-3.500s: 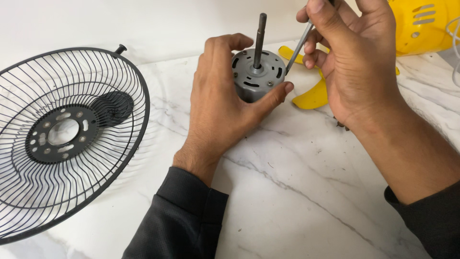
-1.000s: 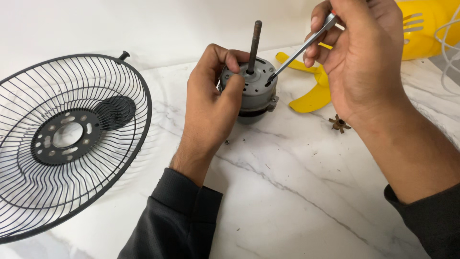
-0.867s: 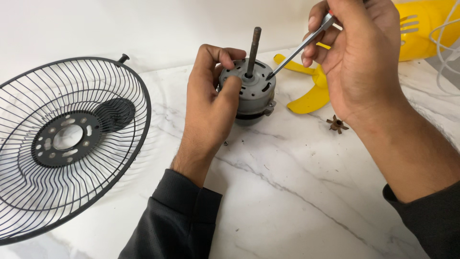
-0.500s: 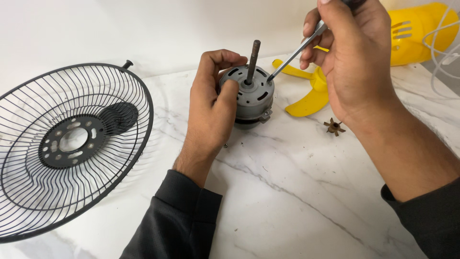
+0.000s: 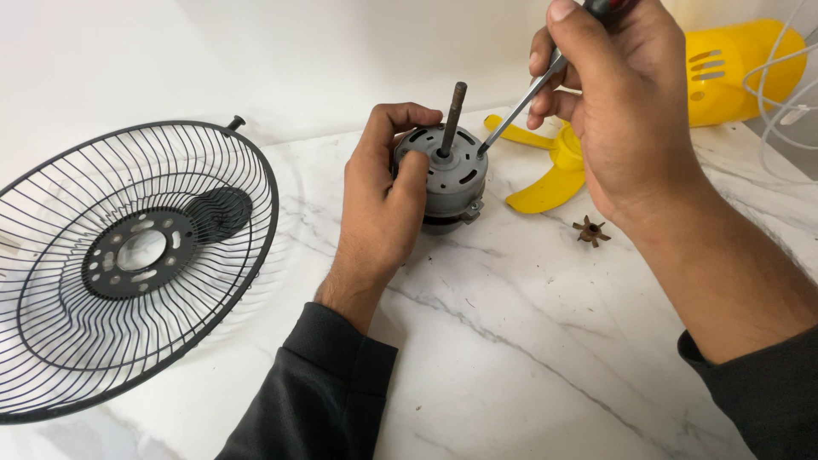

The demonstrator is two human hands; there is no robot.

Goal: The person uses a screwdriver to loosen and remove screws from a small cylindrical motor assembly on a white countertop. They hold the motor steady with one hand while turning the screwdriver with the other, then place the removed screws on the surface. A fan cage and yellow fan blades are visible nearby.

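Observation:
A grey fan motor [image 5: 452, 183] stands upright on the marble table [image 5: 528, 358], its rusty shaft [image 5: 452, 115] pointing up. My left hand [image 5: 383, 204] wraps around the motor's left side and holds it. My right hand [image 5: 622, 102] grips a screwdriver [image 5: 520, 106] whose metal tip rests on the motor's top face, right of the shaft. The screwdriver's handle is mostly hidden in my fist.
A black wire fan guard [image 5: 128, 264] lies at the left. A yellow fan blade [image 5: 545, 170] lies behind the motor, a yellow housing [image 5: 733, 72] with white cable [image 5: 788, 94] at the far right. A small brown star-shaped part [image 5: 590, 231] sits right of the motor.
The view has shifted slightly; the motor and both hands sit lower in frame. The screwdriver tip stays on the motor's top, and my left hand keeps its hold.

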